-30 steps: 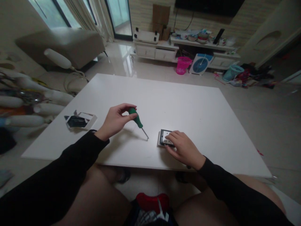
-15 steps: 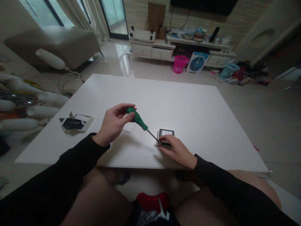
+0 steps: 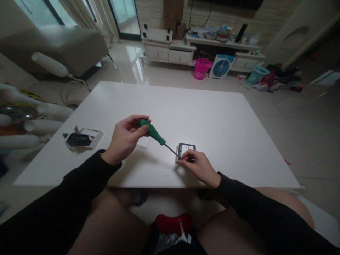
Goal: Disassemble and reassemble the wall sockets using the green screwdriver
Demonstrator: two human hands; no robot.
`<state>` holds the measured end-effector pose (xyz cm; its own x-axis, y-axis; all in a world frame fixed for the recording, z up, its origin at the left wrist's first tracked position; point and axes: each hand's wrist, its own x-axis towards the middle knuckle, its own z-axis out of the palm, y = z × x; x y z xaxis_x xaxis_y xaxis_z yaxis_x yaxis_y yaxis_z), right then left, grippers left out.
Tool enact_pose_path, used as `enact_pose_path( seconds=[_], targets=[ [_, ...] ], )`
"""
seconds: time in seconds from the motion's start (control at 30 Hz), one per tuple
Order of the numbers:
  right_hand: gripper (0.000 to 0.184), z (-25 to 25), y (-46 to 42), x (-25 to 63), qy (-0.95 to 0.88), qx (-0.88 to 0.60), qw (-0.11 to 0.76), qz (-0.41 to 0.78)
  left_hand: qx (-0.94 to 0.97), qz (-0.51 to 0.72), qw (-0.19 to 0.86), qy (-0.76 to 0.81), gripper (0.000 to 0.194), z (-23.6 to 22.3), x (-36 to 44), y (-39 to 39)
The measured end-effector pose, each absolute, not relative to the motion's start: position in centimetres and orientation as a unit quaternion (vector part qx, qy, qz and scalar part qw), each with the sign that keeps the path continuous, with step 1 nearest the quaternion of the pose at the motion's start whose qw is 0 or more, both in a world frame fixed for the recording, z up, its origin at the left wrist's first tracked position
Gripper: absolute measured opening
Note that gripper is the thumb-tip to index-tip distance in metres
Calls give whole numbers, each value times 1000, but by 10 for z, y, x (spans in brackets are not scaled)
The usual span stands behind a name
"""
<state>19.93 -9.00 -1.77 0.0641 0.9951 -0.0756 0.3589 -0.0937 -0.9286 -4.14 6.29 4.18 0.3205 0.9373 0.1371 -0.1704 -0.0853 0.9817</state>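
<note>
My left hand [image 3: 122, 140] is closed around the green handle of a screwdriver [image 3: 154, 134]. Its shaft slants down to the right, and its tip is at the lower left corner of a wall socket [image 3: 187, 146] lying on the table. Beside that tip, the thumb and fingers of my right hand [image 3: 204, 169] are pinched together over the socket's near edge. Whatever is between them is too small to make out, and they hide the socket's lower part. A flat white plate [image 3: 143, 142] lies partly behind my left hand.
The white table [image 3: 228, 124] stretches out before me. On its left lies an opened box [image 3: 84, 138] with dark contents. White bottle-shaped objects [image 3: 50, 64] stand off the left edge. Beyond the table are a pink basket [image 3: 202, 68] and a blue fan [image 3: 221, 67].
My right thumb and fingers have come together at the screwdriver's tip; before, they were spread at the socket's near edge. The screwdriver keeps its slant. The whole view has shifted slightly.
</note>
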Motion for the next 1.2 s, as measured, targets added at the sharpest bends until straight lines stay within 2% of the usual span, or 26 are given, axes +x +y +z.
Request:
enact_pose_path(
  seconds=[0.27,0.47,0.53,0.63,0.7,0.83,1.03,1.2],
  targets=[
    [12,-19,-90,198,-528,-619,417,405,524,478,623,330,48,39,-37,61],
    [10,-16,-92,195,-511,-623,455,379,484,420,689,339,40,39,-29,49],
    [10,-15,-92,195,-507,-627,461,371,471,399,713,333,47,36,-25,42],
    [12,-14,-91,195,-503,-629,467,366,467,385,728,320,73,29,-19,33],
    [13,-13,-91,195,-502,-630,464,367,470,387,728,315,81,24,-16,29],
    [13,-13,-91,195,-504,-628,460,374,488,394,714,311,84,20,-15,27],
    [13,-15,-90,193,-501,-617,466,389,512,397,697,306,77,21,-18,29],
    [26,-16,-92,191,-504,-605,459,411,519,396,696,299,75,19,-18,29]
  ],
)
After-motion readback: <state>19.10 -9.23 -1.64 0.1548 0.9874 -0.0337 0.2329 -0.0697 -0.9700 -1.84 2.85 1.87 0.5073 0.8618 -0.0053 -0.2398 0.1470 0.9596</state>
